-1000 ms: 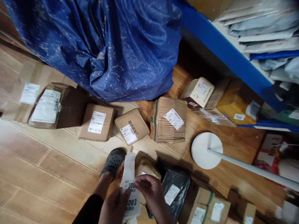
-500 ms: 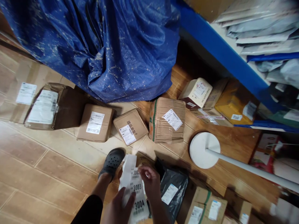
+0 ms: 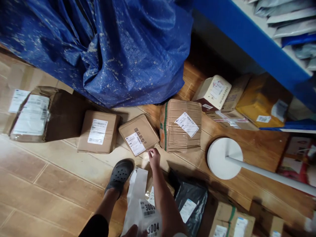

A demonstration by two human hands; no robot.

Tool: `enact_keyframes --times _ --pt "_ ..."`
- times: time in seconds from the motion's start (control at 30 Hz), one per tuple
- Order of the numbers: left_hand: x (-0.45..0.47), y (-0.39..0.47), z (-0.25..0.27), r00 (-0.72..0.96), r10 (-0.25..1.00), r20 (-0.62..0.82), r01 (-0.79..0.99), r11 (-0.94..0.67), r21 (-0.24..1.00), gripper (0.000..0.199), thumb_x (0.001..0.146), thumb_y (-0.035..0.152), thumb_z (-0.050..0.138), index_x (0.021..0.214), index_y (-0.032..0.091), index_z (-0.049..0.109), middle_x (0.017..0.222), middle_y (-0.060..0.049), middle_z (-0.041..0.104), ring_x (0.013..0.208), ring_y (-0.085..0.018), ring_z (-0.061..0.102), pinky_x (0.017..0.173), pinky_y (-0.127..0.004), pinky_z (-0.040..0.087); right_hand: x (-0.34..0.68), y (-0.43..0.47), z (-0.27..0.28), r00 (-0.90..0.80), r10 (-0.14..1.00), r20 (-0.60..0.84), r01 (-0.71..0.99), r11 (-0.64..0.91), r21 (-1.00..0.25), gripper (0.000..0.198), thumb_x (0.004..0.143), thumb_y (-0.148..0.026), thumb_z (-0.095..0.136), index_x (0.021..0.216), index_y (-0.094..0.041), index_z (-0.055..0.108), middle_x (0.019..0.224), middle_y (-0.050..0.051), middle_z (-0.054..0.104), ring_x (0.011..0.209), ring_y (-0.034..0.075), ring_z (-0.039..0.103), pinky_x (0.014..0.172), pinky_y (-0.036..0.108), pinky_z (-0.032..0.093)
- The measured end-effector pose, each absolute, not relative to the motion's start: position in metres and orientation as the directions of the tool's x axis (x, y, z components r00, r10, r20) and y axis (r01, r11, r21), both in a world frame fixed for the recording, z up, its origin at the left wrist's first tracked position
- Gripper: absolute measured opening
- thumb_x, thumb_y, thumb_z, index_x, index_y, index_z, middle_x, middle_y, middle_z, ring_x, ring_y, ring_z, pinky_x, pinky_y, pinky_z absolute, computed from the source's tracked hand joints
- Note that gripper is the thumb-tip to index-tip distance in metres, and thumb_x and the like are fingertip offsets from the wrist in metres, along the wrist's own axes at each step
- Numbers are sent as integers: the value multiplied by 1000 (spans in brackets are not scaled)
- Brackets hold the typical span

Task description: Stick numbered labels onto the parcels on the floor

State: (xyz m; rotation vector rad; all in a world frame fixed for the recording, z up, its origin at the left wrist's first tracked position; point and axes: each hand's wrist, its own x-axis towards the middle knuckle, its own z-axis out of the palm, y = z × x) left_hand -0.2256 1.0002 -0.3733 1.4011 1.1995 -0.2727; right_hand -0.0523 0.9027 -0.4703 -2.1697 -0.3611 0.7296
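My left hand [image 3: 132, 231], mostly cut off at the bottom edge, grips a strip of numbered barcode labels [image 3: 138, 205], with 3003 and 3004 readable. My right hand [image 3: 154, 158] is stretched forward, thumb and fingers pinched together on a small pale label that is hard to make out. Its fingertips are just by the lower right corner of a flat cardboard box [image 3: 142, 130] that has dark print and a white shipping label. To the right of that box stands a larger taped carton [image 3: 181, 138] with a green band.
More cartons line the floor to the left, including a brown box [image 3: 82, 144] and a dented box [image 3: 64, 118]. A blue tarp [image 3: 138, 65] hangs behind. At right are a white round pole base [image 3: 223, 164] and a blue shelf [image 3: 237, 36]. A black parcel [image 3: 194, 192] lies near my right arm.
My right hand has left the label strip and reached forward to the flat box. Label 3002 no longer shows on the strip. My left hand has moved lower, and the view has shifted slightly.
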Motion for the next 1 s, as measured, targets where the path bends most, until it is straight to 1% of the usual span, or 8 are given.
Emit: enact_keyframes --times 0.17,0.33,0.4,0.57,0.67,0.73,0.83,1.0 --pt "-227 1005 -384 474 519 -712 718 241 653 25 72 37 61 95 37 71 109 2 72 129 -31 43 97 -40 45 -63 908 -482 867 351 -352 -26 -674 -738 18 80 -33 63 78 -16 58 76 1 60 70 15 59 67 33 51" --pt "-219 1009 -389 476 543 -692 695 250 674 18 73 36 62 89 38 71 107 5 72 127 -32 47 95 -41 47 -69 909 -476 931 213 -296 -62 -707 -704 41 76 -39 61 108 -15 50 109 16 54 96 26 55 66 33 51" --pt "-216 1010 -386 474 542 -694 692 259 674 17 73 36 63 88 37 72 104 5 73 125 -32 49 93 -40 48 -68 908 -474 930 233 -283 -38 -707 -706 31 79 -33 57 105 -17 50 106 14 53 96 26 53 67 33 50" --pt "-216 1019 -362 463 518 -719 691 298 659 15 72 38 64 83 33 73 87 1 75 114 -31 57 78 -34 54 -66 893 -463 895 359 -265 61 -686 -725 7 80 -18 47 82 -19 54 83 5 55 77 20 54 64 33 46" --pt "-213 1028 -345 448 494 -745 694 333 638 13 73 41 62 77 33 72 74 1 74 100 -28 65 66 -30 55 -64 885 -453 829 489 -272 130 -641 -756 7 79 -18 53 71 -18 54 73 0 55 71 17 54 67 33 46" --pt "-208 1032 -336 435 478 -763 701 352 620 16 76 44 59 75 33 71 68 0 72 91 -26 67 62 -29 55 -59 886 -453 806 525 -275 146 -626 -766 12 80 -20 55 69 -17 54 71 -1 56 71 15 55 69 33 47" --pt "-198 1029 -320 409 459 -788 721 366 588 24 82 47 55 78 28 70 70 -1 72 79 -20 67 63 -29 55 -52 895 -466 828 483 -284 112 -639 -761 15 82 -26 59 70 -17 55 72 -2 57 71 15 56 70 33 47" --pt "-207 1015 -268 359 460 -812 759 363 541 36 86 50 51 90 18 65 82 -2 70 70 -15 65 67 -31 55 -55 909 -492 900 291 -323 -65 -645 -761 18 79 -28 63 70 -17 54 66 -4 55 63 13 56 64 31 49"
